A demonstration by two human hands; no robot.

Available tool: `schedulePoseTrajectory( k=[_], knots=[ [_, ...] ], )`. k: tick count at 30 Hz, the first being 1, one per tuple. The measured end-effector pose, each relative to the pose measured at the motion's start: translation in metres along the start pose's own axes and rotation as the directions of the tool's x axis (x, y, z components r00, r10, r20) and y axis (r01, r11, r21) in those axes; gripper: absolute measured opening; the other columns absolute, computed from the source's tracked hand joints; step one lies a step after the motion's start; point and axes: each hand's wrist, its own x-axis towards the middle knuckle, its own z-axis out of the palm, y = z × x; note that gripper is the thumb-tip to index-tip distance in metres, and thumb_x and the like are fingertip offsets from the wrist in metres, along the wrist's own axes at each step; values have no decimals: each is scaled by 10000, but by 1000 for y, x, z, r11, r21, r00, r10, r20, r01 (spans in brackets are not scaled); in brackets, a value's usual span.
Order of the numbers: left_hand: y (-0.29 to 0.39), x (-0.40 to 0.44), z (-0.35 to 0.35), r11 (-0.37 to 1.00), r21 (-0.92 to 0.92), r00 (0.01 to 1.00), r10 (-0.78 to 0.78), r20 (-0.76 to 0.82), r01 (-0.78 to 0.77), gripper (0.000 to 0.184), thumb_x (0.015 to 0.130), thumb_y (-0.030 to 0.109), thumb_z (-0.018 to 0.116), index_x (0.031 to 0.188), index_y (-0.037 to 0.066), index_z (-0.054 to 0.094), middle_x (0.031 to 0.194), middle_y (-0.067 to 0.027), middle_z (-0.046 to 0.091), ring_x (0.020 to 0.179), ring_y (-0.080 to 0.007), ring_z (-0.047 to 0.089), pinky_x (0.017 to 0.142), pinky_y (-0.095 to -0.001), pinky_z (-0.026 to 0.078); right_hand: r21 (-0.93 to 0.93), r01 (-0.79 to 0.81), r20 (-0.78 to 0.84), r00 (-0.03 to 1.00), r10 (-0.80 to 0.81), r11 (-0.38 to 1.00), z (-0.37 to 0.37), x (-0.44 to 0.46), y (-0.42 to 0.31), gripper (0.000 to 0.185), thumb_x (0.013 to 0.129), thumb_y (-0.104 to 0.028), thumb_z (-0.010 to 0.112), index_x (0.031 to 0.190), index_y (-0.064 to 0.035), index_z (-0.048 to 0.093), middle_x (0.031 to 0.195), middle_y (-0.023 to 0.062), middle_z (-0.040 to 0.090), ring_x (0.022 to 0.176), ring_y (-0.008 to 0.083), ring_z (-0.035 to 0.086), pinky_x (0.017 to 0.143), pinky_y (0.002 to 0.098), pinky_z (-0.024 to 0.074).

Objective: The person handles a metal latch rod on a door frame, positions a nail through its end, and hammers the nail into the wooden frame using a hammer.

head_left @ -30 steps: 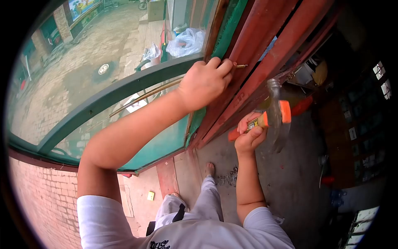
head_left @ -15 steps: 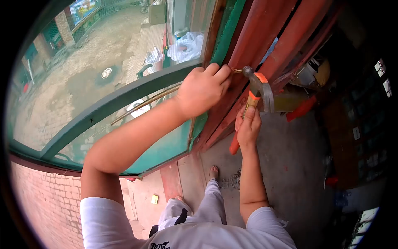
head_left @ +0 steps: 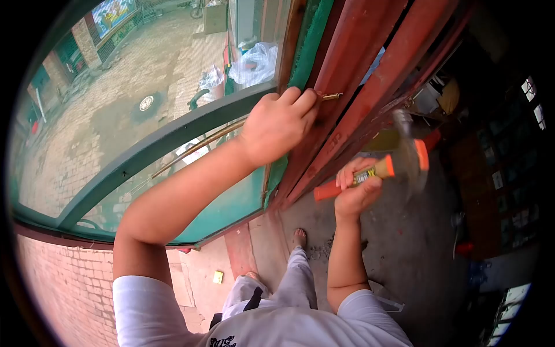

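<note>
My left hand (head_left: 280, 124) is closed around a thin brass-coloured metal rod (head_left: 199, 149) at the edge of the glass door. One end of the rod sticks out past my fingers in front of the red door frame (head_left: 361, 52). Its other end slants down to the left across the glass, partly hidden by my forearm. My right hand (head_left: 358, 188) grips a claw hammer (head_left: 381, 168) by its orange and yellow handle. The hammer head is blurred and stands apart from the rod, to its lower right.
The green-framed glass door (head_left: 173, 136) curves across the left side. Through the glass show a paved yard and a white plastic bag (head_left: 254, 63). Below, a small yellow item (head_left: 218, 277) lies on the floor near my feet. Shelves (head_left: 514, 173) stand in the dark room at right.
The hammer has swung away from the rod's end, down and to the right, and its handle has turned toward horizontal. My left hand still holds the rod in nearly the same place.
</note>
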Motion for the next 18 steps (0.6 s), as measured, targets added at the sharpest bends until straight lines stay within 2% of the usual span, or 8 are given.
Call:
schedulePoseTrajectory(
  k=[1, 2, 5, 9, 10, 13, 16, 18],
  knots=[
    [2, 0, -1, 1000, 0, 1000, 6, 8, -6, 457, 711, 136, 581, 1159, 46, 578, 1031, -16, 523, 838, -151, 516, 606, -261, 456, -64, -51, -29, 998, 50, 997, 0, 3, 14, 519, 941, -583, 303, 799, -88, 369, 574, -10, 363, 450, 80, 340, 422, 223, 313],
    [6, -1, -1, 1000, -7, 1000, 4, 13, -4, 462, 711, 136, 581, 1164, 45, 576, 1030, -16, 523, 837, -152, 516, 606, -261, 454, -5, -207, 93, 974, 207, 978, 2, 12, 26, 544, 923, -617, 303, 799, -91, 371, 573, -11, 362, 449, 78, 336, 428, 222, 314],
    [3, 0, -3, 1000, 7, 1000, -6, 3, 6, 474, 713, 135, 578, 1178, 42, 571, 1029, -17, 523, 835, -155, 515, 605, -262, 449, 38, -321, 132, 940, 313, 946, -7, 15, -2, 554, 919, -626, 302, 800, -90, 370, 570, -10, 360, 449, 78, 334, 429, 224, 315],
    [2, 1, -2, 1000, 11, 1000, -12, 23, 11, 485, 719, 125, 569, 1196, 35, 561, 1030, -22, 525, 835, -158, 514, 604, -262, 445, 217, 54, 33, 997, -62, 975, 0, -2, 2, 547, 924, -614, 312, 796, -86, 371, 567, -11, 357, 444, 79, 334, 423, 235, 319],
    [4, 1, -3, 1000, 18, 999, -12, 35, 12, 489, 721, 121, 566, 1202, 33, 558, 1030, -24, 525, 834, -159, 514, 604, -263, 444, 162, -151, 131, 983, 131, 975, 0, 3, 20, 547, 922, -617, 309, 793, -89, 372, 564, -10, 357, 436, 80, 334, 418, 234, 322],
    [5, 2, -5, 1000, -1, 1000, -18, 11, 18, 501, 725, 112, 558, 1219, 29, 546, 1033, -29, 527, 832, -162, 514, 604, -264, 445, 193, -337, 192, 934, 301, 922, -2, 10, 16, 557, 917, -627, 300, 767, -95, 365, 561, -17, 363, 423, 74, 331, 411, 230, 325],
    [5, 1, -5, 1000, 20, 999, -21, 35, 20, 516, 723, 107, 558, 1233, 23, 536, 1041, -40, 529, 837, -169, 517, 606, -265, 445, 262, -151, 119, 985, 123, 953, -8, -3, -3, 557, 914, -633, 298, 751, -103, 359, 552, -22, 358, 421, 71, 333, 407, 230, 323],
    [6, 1, -7, 999, 40, 998, -22, 55, 20, 526, 719, 103, 561, 1238, 23, 532, 1052, -47, 531, 845, -174, 519, 610, -266, 448, 211, -238, 181, 963, 201, 948, 0, 3, 18, 556, 909, -641, 294, 752, -111, 355, 545, -22, 355, 416, 70, 335, 402, 229, 323]
  ],
)
